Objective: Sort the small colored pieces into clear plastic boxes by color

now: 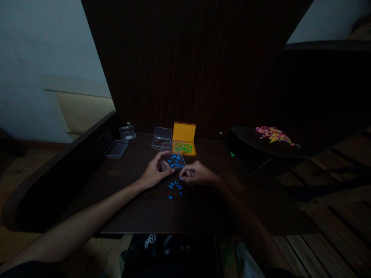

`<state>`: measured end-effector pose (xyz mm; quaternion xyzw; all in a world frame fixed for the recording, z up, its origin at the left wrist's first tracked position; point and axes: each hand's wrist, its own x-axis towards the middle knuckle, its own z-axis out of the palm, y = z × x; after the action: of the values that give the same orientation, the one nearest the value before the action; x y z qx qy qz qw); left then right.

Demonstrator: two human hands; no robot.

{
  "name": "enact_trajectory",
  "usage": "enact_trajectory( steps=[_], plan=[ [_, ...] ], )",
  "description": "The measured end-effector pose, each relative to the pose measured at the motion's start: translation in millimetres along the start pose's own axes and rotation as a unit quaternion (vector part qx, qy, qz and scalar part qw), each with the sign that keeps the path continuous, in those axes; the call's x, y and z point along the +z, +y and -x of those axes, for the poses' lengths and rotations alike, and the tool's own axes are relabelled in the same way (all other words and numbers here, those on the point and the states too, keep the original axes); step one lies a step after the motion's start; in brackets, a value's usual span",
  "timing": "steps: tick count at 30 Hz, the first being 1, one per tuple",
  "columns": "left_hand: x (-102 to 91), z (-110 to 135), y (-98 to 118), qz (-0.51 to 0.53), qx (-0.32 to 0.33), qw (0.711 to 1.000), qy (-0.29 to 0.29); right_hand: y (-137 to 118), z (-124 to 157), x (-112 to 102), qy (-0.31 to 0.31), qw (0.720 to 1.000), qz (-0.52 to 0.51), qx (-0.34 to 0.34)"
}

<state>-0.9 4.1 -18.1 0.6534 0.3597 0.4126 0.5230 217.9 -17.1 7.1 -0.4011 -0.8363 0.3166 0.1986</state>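
Note:
My left hand (155,172) grips the near left edge of a small clear plastic box (174,160) that holds several blue pieces. My right hand (197,173) is closed in a pinch right beside the box's near right corner, with a blue piece at its fingertips. Several loose blue pieces (175,187) lie on the dark wooden table (139,208) just below both hands.
An open orange box (184,143) with green pieces stands behind the clear box. Other clear boxes (162,138) and lids (116,149) sit at the back left. A pile of pink and yellow pieces (274,134) lies on a dark surface to the right.

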Motion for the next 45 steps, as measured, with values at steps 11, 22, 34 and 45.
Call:
enact_trajectory(
  steps=[11,22,34,45],
  plan=[
    [8.6,7,-5,0.015,-0.008,0.997,-0.070,7,-1,-5,0.108,0.983,0.141,0.054],
    [10.3,9,-6,-0.002,0.005,0.997,-0.079,-2,0,-6,0.035,0.968,0.224,0.111],
    [7.1,7,-6,0.009,-0.003,0.997,-0.070,0,-1,-7,0.137,0.984,0.076,0.087],
    [0.0,-1,-4,0.010,-0.021,1.000,-0.020,-10,11,-19,-0.046,0.993,-0.092,0.053]
  ],
)
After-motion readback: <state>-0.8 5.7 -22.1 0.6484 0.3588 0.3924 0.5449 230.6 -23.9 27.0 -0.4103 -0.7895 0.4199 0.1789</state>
